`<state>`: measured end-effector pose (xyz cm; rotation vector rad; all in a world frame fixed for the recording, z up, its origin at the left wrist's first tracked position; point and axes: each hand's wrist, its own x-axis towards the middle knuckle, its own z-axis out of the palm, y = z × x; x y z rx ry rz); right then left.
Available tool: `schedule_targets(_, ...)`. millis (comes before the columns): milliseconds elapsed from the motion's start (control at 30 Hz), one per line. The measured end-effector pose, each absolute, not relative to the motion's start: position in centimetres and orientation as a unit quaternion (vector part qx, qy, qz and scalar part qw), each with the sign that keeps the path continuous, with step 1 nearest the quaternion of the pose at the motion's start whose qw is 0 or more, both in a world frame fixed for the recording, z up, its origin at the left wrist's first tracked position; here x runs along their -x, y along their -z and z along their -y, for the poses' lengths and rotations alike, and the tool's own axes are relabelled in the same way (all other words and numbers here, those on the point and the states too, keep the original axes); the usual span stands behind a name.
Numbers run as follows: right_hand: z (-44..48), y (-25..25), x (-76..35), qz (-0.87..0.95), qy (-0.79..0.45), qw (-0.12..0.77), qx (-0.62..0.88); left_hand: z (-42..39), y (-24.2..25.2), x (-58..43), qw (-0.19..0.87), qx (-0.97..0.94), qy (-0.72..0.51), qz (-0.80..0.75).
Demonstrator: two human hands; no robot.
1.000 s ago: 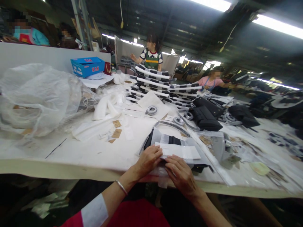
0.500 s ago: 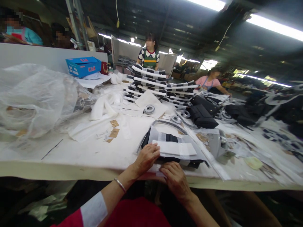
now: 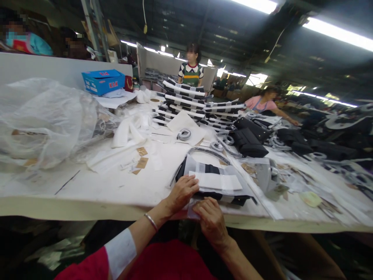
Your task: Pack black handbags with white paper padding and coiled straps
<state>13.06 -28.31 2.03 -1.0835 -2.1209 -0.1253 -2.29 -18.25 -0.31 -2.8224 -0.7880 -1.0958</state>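
My left hand (image 3: 183,193) lies on the near edge of a clear plastic bag (image 3: 194,210), its fingers pressing the plastic down. The bag holds a flat black-and-white striped item (image 3: 212,168) with a white paper card (image 3: 215,181) on top. My right hand (image 3: 211,219) pinches the bag's near corner at the table's front edge. Part of the black item is hidden under my left hand. A silver bangle circles my left wrist.
Behind my hands lie tan labels (image 3: 142,157), grey strap coils (image 3: 184,134), black padded cases (image 3: 247,142) and a tall striped stack (image 3: 183,101). A large plastic sack (image 3: 43,120) fills the left. Co-workers stand beyond the white table (image 3: 87,190).
My right hand has slid left and nearer me along the bag's edge, drawing the plastic corner with it. My left hand has barely moved. The far co-worker has straightened up.
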Motion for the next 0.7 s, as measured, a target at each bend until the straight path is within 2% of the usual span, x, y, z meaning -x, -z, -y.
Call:
schedule_targets(200,26.4,-4.4,-14.3,0.839,0.076,0.343,0.416,18.8,1.0,2.7,0.038,0.902,0.349,0.253)
schedule_targets(333,24.6,-4.9,-15.3,0.83,0.022,0.317,0.458,19.6,0.5,3.7,0.01,0.902,0.345,0.261)
schedule_targets(533,21.8,-6.6,-16.0,0.818,-0.054,0.204,0.536,20.5,-1.2,2.6,-0.066,0.856,0.386,0.338)
schedule_targets(700,19.3,-7.5,-16.4,0.789,-0.135,0.206,0.563,20.0,-1.2,0.5,-0.05,0.815,0.389,0.426)
